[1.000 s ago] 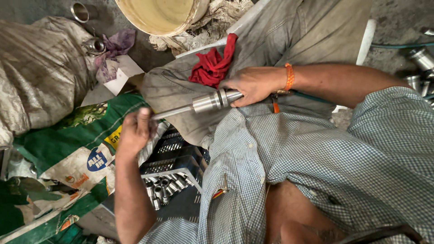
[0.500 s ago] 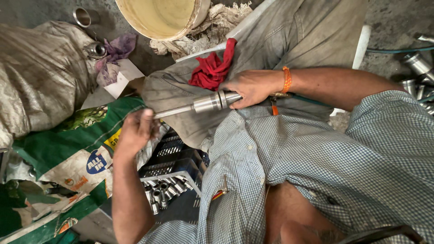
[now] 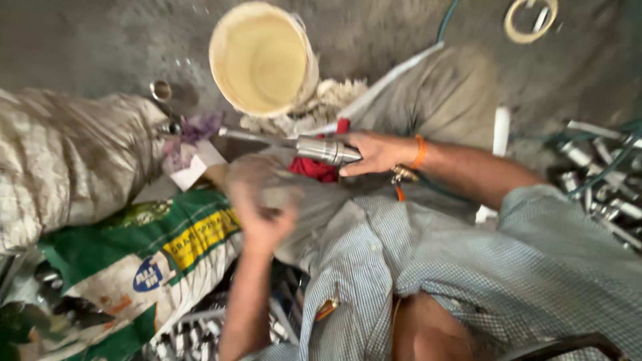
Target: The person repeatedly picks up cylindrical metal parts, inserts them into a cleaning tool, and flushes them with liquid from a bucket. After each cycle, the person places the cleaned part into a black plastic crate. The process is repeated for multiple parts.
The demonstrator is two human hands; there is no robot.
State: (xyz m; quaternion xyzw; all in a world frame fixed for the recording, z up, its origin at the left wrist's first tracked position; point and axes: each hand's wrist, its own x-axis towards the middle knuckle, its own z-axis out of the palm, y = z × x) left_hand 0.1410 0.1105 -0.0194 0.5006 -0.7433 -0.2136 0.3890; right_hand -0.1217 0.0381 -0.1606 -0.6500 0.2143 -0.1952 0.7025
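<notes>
— Where's the metal shaft (image 3: 294,144)?
— Gripped in the right hand (image 3: 374,152), its long axis running leftward from it.
— And the left hand (image 3: 264,207)?
— Just below the shaft, off it, blurred, loosely curled. Beyond sits a bucket (image 3: 261,57).

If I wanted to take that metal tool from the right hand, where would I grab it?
Grip the thin rod from its free end, on the left side. The right hand already wraps the thick steel body, and the rod sticks out bare and roughly level, so fingers could likely close around it.
</notes>
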